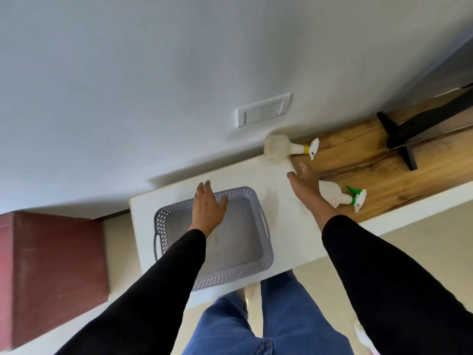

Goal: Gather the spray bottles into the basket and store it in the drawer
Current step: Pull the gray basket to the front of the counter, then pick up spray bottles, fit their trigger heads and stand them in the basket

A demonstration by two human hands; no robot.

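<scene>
A grey perforated basket (253, 262) stands on the white top, with nothing but a small scrap inside. My left hand (208, 206) hovers flat over its far rim, fingers spread, holding nothing. Two white spray bottles lie on their sides to the right. The one with a yellow collar (280, 148) rests near the wall. The one with a green trigger (340, 197) lies closer to me on the wooden surface. My right hand (305, 187) reaches over the base of the green-trigger bottle, fingers extended and apart, partly hiding it.
A wooden tabletop (371, 170) adjoins the white top (286, 221) on the right, with a black stand (407, 134) on it. A wall socket plate (263, 110) sits above. A dark red cabinet (56, 272) stands at the left. My jeans show below.
</scene>
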